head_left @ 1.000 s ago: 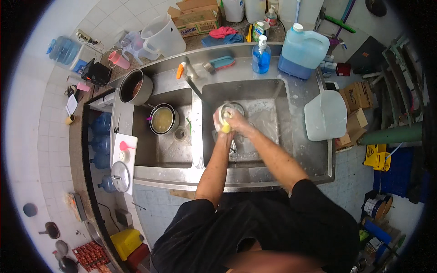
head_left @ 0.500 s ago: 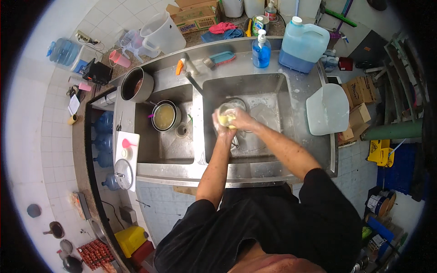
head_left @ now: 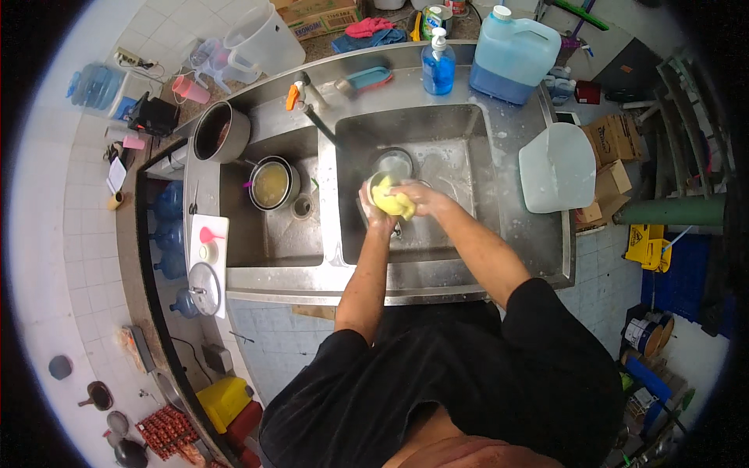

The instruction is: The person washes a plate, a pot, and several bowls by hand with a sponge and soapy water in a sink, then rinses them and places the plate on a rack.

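Yellow cloth (head_left: 398, 204) is bunched over the right-hand sink basin (head_left: 466, 179), grasped by your right hand (head_left: 421, 199), whose forearm slants in from the lower right. Your left hand (head_left: 376, 214) cups a small round vessel (head_left: 374, 182), partly hidden by the cloth, the left forearm standing more upright; both hands nearly meet.

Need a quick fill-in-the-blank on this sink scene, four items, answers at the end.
1. The crumpled soft cloth at the right hand is ____ in colour.
2. The clear plastic pump bottle holds ____ liquid.
3. The round metal pot stands in the basin on the ____ side of the stainless-steel double sink.
4. The round metal lid lies on a rectangular board coloured ____.

Missing words: yellow; blue; left; white.
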The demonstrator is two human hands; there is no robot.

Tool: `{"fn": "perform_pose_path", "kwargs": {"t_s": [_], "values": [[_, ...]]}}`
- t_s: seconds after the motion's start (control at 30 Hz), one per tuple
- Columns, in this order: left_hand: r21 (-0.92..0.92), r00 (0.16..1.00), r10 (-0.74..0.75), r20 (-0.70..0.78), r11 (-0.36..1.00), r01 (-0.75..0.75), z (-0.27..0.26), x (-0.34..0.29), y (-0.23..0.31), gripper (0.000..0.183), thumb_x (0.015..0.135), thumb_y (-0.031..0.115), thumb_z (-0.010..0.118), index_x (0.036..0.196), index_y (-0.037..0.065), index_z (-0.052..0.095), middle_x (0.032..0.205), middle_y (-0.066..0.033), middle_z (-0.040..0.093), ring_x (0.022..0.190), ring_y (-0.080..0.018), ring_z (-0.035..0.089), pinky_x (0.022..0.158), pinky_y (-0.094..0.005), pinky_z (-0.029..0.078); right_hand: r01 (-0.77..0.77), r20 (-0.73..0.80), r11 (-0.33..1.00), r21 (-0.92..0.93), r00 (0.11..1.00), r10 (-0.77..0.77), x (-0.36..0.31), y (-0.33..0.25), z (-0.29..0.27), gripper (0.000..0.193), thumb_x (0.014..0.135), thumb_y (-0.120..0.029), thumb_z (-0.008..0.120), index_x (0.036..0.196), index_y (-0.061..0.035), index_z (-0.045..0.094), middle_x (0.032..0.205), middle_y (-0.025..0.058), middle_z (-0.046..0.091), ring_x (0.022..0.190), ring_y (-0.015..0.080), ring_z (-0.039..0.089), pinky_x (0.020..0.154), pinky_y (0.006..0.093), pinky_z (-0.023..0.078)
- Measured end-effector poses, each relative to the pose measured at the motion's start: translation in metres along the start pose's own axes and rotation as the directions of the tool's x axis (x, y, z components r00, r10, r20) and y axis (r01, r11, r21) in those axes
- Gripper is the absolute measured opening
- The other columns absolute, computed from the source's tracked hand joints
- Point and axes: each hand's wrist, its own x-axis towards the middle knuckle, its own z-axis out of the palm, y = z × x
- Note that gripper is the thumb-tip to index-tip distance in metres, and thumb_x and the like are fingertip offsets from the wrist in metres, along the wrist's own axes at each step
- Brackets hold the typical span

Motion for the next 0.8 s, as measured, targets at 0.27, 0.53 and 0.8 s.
{"fn": "perform_pose_path", "kwargs": {"t_s": [0.27,0.53,0.8], "values": [[0.749,0.819,0.181,-0.544,0.544,0.378,-0.135,0.019,-0.021,0.06,0.081,0.052,0.066,0.112,0.002,0.052,0.103,-0.009,0.059,0.085,-0.0156,0.051,0.069,-0.0343,0.043,0.684,-0.483,0.638,-0.353,0.451,-0.751,-0.271,-0.086,-0.014,0.062,0.074,0.002,0.056,0.133,-0.0041,0.038,0.111,0.0136,0.052,0.094,0.0231,0.059,0.072,0.0393,0.058],[0.88,0.782,0.569,-0.254,-0.199,0.431,-0.126,0.021,-0.038,0.07,0.075,0.045,0.071,0.125,0.004,0.046,0.115,-0.0214,0.056,0.11,-0.0377,0.052,0.095,-0.0448,0.041,-0.693,-0.638,-0.011,-0.721,0.67,-0.379,-0.297,-0.191,-0.148,0.04,0.078,-0.009,0.058,0.117,-0.0007,0.051,0.096,0.0143,0.062,0.08,0.0225,0.06,0.067,0.0345,0.05],[0.85,0.834,0.546,-0.081,0.474,-0.228,-0.026,-0.029,0.044,0.029,0.09,0.011,0.059,0.116,0.003,0.049,0.098,-0.0081,0.061,0.091,-0.0161,0.059,0.076,-0.026,0.049,-0.716,-0.74,-0.345,-0.608,0.667,-0.08,-0.245,-0.157,-0.272,0.038,0.08,-0.012,0.054,0.116,0.0002,0.052,0.092,0.0139,0.063,0.079,0.0233,0.06,0.069,0.0356,0.049]]}}
